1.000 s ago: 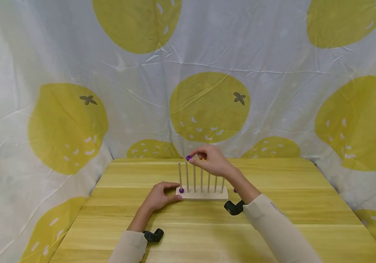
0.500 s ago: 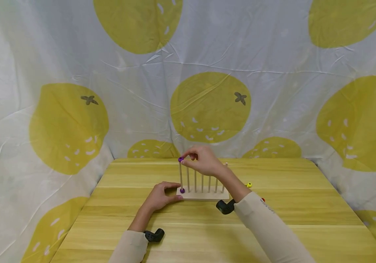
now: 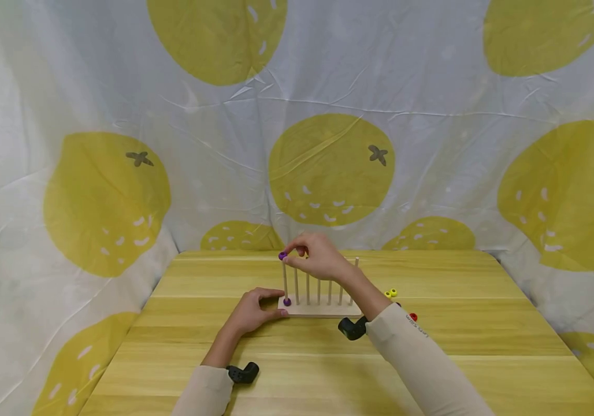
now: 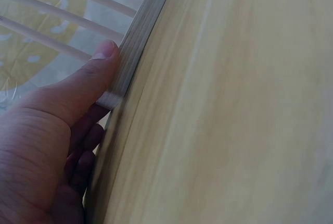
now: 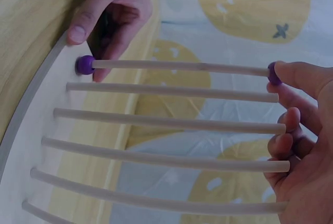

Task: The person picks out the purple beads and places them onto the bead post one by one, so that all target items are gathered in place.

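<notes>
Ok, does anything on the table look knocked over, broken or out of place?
Nothing stands out: the visible pegs look upright and whole, the base looks flat, and the loose beads lie on the table.

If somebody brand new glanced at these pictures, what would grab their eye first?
Probably the big yellow fruit prints on the pale cloth behind the table. Next, the purple bead that the right hand pinches at the tip of the leftmost peg, with a second purple bead at that peg's foot. The left hand holds the same end of the wooden base.
</notes>
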